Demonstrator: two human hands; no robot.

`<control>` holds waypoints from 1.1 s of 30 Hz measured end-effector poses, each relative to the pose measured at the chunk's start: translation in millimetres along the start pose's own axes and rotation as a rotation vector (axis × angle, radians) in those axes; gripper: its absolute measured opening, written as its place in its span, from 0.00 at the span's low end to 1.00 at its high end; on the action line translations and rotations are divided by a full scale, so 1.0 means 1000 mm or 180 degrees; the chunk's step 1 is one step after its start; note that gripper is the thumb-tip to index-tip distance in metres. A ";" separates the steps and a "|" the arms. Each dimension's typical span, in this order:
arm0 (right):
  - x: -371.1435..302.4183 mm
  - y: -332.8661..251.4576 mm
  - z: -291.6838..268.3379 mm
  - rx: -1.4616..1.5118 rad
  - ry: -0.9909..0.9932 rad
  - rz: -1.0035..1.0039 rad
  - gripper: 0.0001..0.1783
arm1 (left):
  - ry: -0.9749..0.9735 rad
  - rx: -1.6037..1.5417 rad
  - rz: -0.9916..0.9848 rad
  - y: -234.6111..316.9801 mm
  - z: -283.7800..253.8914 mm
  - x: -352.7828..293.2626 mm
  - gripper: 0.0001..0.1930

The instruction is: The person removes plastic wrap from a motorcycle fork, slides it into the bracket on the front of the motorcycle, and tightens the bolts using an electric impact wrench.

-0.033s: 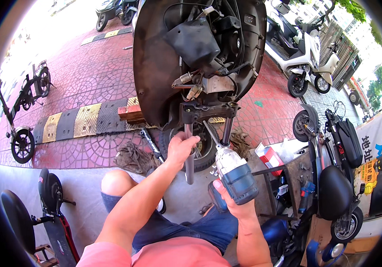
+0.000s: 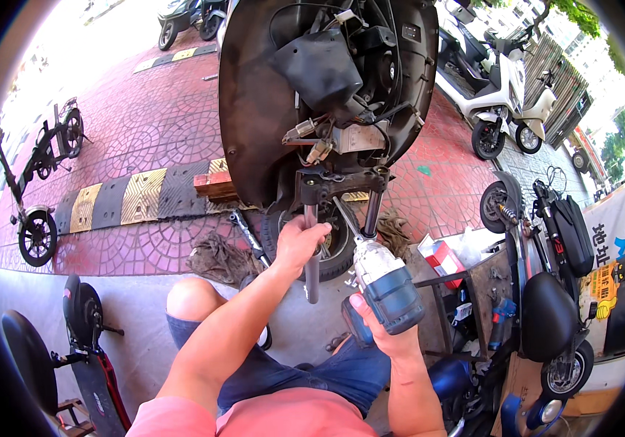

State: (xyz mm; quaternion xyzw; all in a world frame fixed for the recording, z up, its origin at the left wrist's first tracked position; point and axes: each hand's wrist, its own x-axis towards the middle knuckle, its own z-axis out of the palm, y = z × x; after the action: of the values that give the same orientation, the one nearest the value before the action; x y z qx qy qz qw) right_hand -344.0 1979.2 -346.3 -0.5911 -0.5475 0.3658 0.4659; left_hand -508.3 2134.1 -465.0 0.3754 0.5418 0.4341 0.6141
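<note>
My left hand [image 2: 300, 244] is wrapped round a grey fork tube [image 2: 312, 280] that hangs down from a dark fork clamp [image 2: 344, 188]. A second fork tube [image 2: 375, 211], darker, stands to its right. My right hand [image 2: 387, 331] grips the handle of a blue cordless impact wrench [image 2: 392, 295] with a worn silver nose. Its nose points up at the lower end of the darker tube; whether they touch I cannot tell. Above is the opened front of a scooter [image 2: 254, 109], with wires and a black box [image 2: 318, 69] exposed. A wheel [image 2: 338, 251] shows behind the tubes.
A brown rag [image 2: 219, 258] and a ratchet-like metal tool [image 2: 247, 231] lie left of the wheel. To the right stands a metal rack [image 2: 440, 320] with a red-and-white box [image 2: 443, 258] and another power tool [image 2: 500, 320]. Parked scooters [image 2: 498, 109] stand around.
My left hand and the fork tube have shifted very slightly to the right. Both grips are the same.
</note>
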 end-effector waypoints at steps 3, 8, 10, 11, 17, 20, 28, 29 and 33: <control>0.006 0.000 -0.001 0.0045 -0.0097 -0.0031 0.15 | -0.0269 -0.0245 0.0075 0.003 0.012 0.003 0.14; 0.004 0.002 -0.009 0.0005 -0.0153 0.0080 0.20 | -0.0819 -0.0523 -0.0056 0.004 0.025 0.005 0.19; -0.001 0.001 -0.016 -0.0079 -0.0114 0.0197 0.23 | -0.1127 -0.0399 -0.0036 0.008 0.029 0.004 0.17; -0.003 0.001 -0.018 -0.0070 -0.0050 0.0239 0.24 | -0.1195 -0.0399 0.0069 0.009 0.033 0.003 0.17; -0.006 0.005 -0.031 0.0046 0.0104 0.0344 0.26 | -0.1060 -0.0775 -0.0188 0.015 0.043 -0.003 0.16; -0.001 -0.008 -0.029 0.0162 0.0223 0.0471 0.18 | -0.1086 -0.0833 -0.0215 0.018 0.040 -0.001 0.17; 0.005 -0.003 -0.022 0.0250 0.0087 0.0533 0.21 | -0.1015 -0.0909 -0.0341 0.021 0.030 0.001 0.19; 0.005 -0.002 -0.021 0.0197 0.0062 0.0516 0.21 | -0.1018 -0.0911 -0.0345 0.020 0.029 0.002 0.19; 0.005 -0.007 -0.017 0.0367 0.0037 0.0717 0.21 | -0.1083 -0.0985 -0.0284 0.021 0.027 0.003 0.20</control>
State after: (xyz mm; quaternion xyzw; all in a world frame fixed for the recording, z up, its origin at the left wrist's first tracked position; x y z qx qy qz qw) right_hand -329.5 1981.4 -334.5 -0.6232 -0.4530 0.4432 0.4582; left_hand -484.2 2143.8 -443.0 0.3202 0.3735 0.4148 0.7654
